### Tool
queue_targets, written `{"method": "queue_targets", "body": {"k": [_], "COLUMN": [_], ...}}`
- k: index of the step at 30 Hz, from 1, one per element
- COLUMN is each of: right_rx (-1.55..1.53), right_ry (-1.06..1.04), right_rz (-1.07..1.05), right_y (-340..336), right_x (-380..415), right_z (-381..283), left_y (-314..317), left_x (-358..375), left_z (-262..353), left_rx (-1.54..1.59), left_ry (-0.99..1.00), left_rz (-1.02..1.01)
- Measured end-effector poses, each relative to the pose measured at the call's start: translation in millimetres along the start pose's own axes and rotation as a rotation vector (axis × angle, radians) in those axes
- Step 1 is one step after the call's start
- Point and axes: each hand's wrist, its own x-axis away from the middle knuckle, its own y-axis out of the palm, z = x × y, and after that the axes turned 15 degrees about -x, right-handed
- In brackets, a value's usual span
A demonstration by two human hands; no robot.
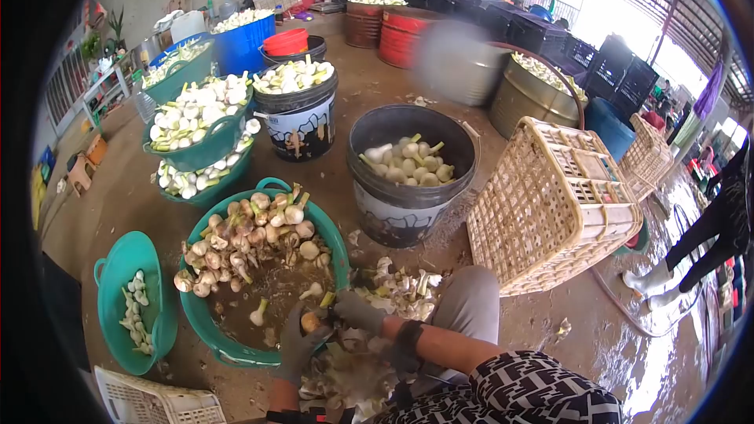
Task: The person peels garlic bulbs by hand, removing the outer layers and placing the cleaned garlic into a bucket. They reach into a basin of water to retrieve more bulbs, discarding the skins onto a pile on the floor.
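Low in the head view, my gloved left hand (297, 352) is closed around a brownish garlic bulb (312, 321) with a short green stem. Close against its stem end is my right hand (360, 312), gloved too, with curled fingers; I cannot tell what is in them. Both hands are over the near right rim of a green tub (342, 255). Unpeeled garlic bulbs (236, 243) are heaped at the tub's far side, above brown water or muddy residue. Peeled skins (357, 373) lie below my hands and beside my knee.
A black bucket (377, 198) of whitened bulbs stands ahead, with a wicker basket (542, 212) to its right. At left is a smaller green tub (106, 298) with some cloves. Filled tubs and drums stand behind. A person in white boots (648, 283) stands on wet floor.
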Motion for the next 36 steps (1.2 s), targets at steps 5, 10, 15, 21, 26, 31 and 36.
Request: {"method": "queue_targets", "body": {"k": [5,10,15,21,26,31,36], "right_rx": [0.078,0.153,0.186,0.408,0.375,0.083,-0.198], "right_ry": [-0.088,-0.162,-0.132,-0.417,-0.35,-0.41,-0.017], "right_rz": [-0.124,-0.163,-0.098,-0.225,-0.068,-0.043,0.034], "right_y": [-1,1,5,-7,5,1,9], "right_x": [-7,-15,-7,-19,-10,-18,-25], "right_z": [19,37,19,41,44,65,56], "left_y": [16,12,20,28,28,12,34], "left_x": [14,21,19,15,5,9,17], "left_z": [-14,-6,-17,-51,-71,-7,-5], "left_rx": [0.216,0.218,0.2,0.999,1.461,1.159,0.521], "left_ry": [-0.045,-0.084,-0.058,-0.389,-0.467,-0.433,-0.341], "left_rz": [0.129,0.116,0.158,-0.155,-0.368,-0.119,0.233]}}
